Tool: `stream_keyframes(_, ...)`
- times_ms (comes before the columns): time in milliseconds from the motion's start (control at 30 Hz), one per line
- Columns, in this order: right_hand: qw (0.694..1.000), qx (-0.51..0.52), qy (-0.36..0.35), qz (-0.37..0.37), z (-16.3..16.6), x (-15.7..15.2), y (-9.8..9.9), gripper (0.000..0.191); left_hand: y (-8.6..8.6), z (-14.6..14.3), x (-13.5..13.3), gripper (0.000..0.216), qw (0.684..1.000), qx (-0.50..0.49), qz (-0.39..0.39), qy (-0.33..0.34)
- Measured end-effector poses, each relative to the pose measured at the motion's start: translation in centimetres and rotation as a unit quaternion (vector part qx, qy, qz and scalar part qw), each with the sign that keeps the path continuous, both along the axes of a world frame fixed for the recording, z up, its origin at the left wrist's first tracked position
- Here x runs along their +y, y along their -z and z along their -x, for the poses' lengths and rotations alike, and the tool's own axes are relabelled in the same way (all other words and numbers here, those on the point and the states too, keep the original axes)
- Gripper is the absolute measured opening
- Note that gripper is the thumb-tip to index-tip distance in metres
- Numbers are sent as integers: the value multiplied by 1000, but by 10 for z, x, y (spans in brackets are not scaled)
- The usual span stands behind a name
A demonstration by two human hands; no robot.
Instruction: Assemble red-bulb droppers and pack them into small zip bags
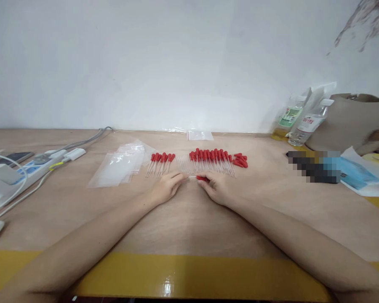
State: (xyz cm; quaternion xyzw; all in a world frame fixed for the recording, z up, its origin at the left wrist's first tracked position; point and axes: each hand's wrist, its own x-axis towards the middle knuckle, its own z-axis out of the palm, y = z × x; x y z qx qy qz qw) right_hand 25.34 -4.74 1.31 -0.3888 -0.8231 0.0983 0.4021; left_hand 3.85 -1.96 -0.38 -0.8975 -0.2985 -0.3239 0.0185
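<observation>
My left hand [168, 186] is closed on a clear glass dropper tube [192, 177], which lies level between my two hands. At its right end, my right hand [218, 187] pinches a red rubber bulb [202, 178]. Whether the bulb is fully seated on the tube I cannot tell. Just beyond my hands lie bare glass tubes [183, 163] side by side. To their right is a row of droppers with red bulbs [210, 155], and a smaller group of red-bulbed droppers [160, 160] lies to their left. Loose red bulbs [240, 160] are heaped at the row's right end.
Clear zip bags [110, 169] lie left of the droppers; another small bag [200, 135] is by the wall. A power strip [28, 170] with cables is at far left. Bottles [310, 122], a grey bag [344, 122] and a blue-white packet [361, 170] stand or lie at right.
</observation>
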Motion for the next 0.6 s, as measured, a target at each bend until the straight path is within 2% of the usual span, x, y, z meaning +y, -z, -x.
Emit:
stream_keyframes(133, 1000, 5, 2, 4, -1, 3, 6, 13, 1, 0, 1, 27, 1000, 15, -1, 19)
stream_keyframes(333, 999, 14, -31, -36, -3, 8, 17, 13, 4, 1, 2, 33, 999, 34, -24, 29)
stream_keyframes(600, 996, -38, -43, -70, -2, 3, 12, 15, 7, -1, -2, 32, 996, 68, -51, 17)
